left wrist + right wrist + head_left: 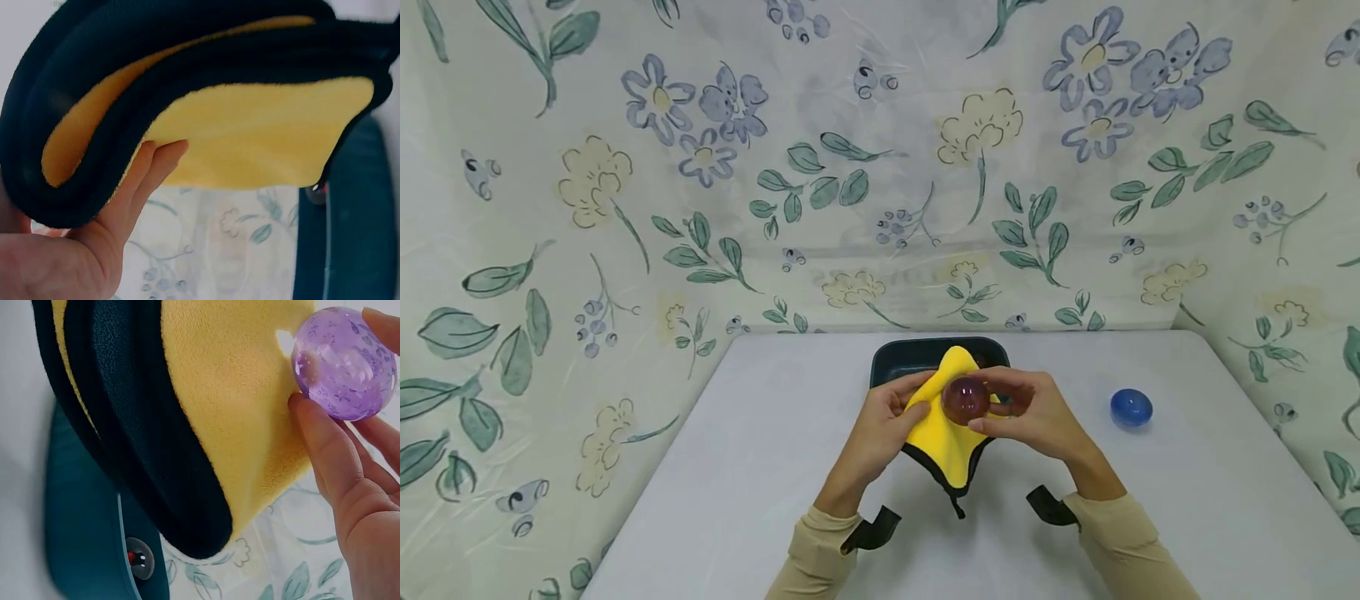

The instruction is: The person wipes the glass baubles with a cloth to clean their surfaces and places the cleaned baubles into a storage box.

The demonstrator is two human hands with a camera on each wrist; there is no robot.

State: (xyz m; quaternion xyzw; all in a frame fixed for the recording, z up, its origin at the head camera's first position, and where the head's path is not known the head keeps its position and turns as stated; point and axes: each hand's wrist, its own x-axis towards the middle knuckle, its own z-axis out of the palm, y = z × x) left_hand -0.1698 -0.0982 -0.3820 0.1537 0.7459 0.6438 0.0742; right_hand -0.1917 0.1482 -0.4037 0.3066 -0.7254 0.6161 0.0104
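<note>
Between the fingertips and thumb of my right hand [1037, 412] is a see-through purple ball [966, 401], glossy, with speckles inside it in the right wrist view. The ball sits up against a yellow cloth [951, 457] with a dark border. My left hand [874, 429] grips the left side of this cloth, its thumb on the front. In the left wrist view the cloth hangs in folds over the left hand [81, 259] and hides part of it. Both hands are raised over the table, in front of a dark teal tray [891, 352].
A shiny blue ball [1131, 408] lies on the white table [737, 467] to the right. Inside the tray, a small clear ball with red in it [140, 557] shows in the right wrist view. A floral curtain [820, 242] hangs behind the table.
</note>
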